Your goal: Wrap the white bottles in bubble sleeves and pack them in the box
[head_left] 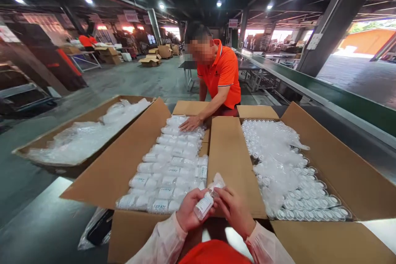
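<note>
A small clear bottle [204, 205] with a white printed label lies tilted in my left hand [192, 209], whose fingers are wrapped round its body. At its upper end the fingers of my right hand [234, 209] close on the neck, where a crinkled clear plastic bag [217, 180] sticks out. My right fingertips partly hide the neck. To the left, rows of labelled bottles in clear wrap [167, 192] lie in an open carton [116, 165]. The open carton on the right [337, 169] holds rows of upright bottles [312, 214], partly covered by loose plastic bags [275, 161].
Across the cartons a co-worker in an orange shirt [224, 70] rests a hand [191, 123] on the wrapped bottles. A shallow carton of plastic bags [86, 140] stands at the left. A black object in a plastic bag [99, 229] lies on the table. A green conveyor [346, 95] runs along the right.
</note>
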A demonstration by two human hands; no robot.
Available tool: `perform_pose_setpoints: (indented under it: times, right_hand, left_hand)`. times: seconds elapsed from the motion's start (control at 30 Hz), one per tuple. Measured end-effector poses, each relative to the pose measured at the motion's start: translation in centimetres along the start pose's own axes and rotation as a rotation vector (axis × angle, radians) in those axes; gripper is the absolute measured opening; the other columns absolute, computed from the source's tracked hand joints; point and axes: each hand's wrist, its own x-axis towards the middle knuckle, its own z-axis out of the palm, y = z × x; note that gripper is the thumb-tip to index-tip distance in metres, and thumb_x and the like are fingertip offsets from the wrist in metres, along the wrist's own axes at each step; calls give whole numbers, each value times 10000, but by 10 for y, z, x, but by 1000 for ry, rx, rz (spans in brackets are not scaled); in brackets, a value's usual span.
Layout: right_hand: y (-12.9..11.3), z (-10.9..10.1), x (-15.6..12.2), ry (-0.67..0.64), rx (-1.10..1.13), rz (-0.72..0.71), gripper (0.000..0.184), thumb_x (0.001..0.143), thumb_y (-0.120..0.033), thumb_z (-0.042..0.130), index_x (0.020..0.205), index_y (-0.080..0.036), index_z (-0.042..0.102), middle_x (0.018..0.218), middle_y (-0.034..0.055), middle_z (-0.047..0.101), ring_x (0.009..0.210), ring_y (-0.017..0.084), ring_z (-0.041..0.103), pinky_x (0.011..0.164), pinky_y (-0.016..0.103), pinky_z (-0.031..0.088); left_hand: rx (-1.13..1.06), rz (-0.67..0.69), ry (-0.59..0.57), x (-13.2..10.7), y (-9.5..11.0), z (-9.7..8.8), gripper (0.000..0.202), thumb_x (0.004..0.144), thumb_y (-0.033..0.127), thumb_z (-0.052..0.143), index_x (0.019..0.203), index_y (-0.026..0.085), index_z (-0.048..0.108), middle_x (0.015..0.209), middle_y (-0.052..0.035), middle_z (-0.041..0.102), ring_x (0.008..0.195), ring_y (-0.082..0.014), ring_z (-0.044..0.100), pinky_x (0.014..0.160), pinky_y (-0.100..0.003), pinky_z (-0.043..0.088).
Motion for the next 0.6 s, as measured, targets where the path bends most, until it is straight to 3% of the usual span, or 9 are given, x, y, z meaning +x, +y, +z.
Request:
perform_pose_setpoints:
  times: [0.07, 0.13, 0.23, 0.33, 0.43, 0.5, 0.6]
  right_hand:
    - [-3, 3, 0, -2, 56, -20, 341, 844, -114, 484, 1168, -172, 572, 940, 92, 619, 829, 184, 613, 731, 286, 523]
    - [-3, 9, -1, -20, 86, -67, 480, 753, -11, 478, 1197, -183, 539, 980, 87, 608, 879, 183, 603, 772, 289, 526]
    - [2, 18, -4, 37, 8, -90, 613, 649, 61, 422, 1203, -184, 514, 1011, 93, 596, 929, 197, 591, 812, 324, 524]
    - [14, 23, -7, 169, -163, 32, 469, 644, 44, 422, 1034, -174, 565, 922, 90, 603, 840, 217, 608, 729, 350, 539]
    - [26, 24, -5, 212, -234, 122, 201, 747, -35, 453, 797, -202, 552, 729, 43, 593, 637, 201, 602, 564, 313, 524]
    - [30, 25, -3, 228, -173, 65, 167, 823, -92, 446, 839, -217, 556, 753, 48, 613, 654, 199, 620, 574, 305, 532]
    - [25, 25, 0, 251, -77, -122, 238, 845, -116, 459, 1018, -249, 555, 947, 84, 631, 857, 220, 634, 725, 324, 549]
  left_hand:
    - [-63, 139, 64, -2, -6, -2, 384, 615, 152, 626, 993, 164, 564, 848, -27, 657, 644, -109, 603, 561, -186, 440]
    - [85, 180, 148, -4, -12, -5, 513, 665, 161, 657, 1147, 227, 494, 919, -15, 657, 605, -107, 600, 487, -175, 412]
    - [198, 123, 233, -5, -13, -12, 427, 708, 197, 635, 1115, 165, 508, 767, -19, 647, 503, -123, 569, 379, -178, 343]
    - [-106, 120, 300, -2, -5, -15, 135, 726, 184, 532, 828, 99, 557, 606, -25, 587, 480, -129, 540, 388, -204, 353]
    - [-330, 217, 301, 5, -5, -13, 91, 706, 156, 561, 787, 115, 557, 688, -32, 619, 572, -135, 573, 470, -220, 400]
    - [-228, 301, 248, 11, -9, -10, 207, 667, 142, 646, 866, 130, 592, 780, -33, 648, 664, -153, 600, 533, -232, 427]
    - [51, 360, 179, 19, -15, -7, 329, 580, 124, 738, 895, 136, 645, 840, -53, 669, 779, -192, 617, 631, -262, 459]
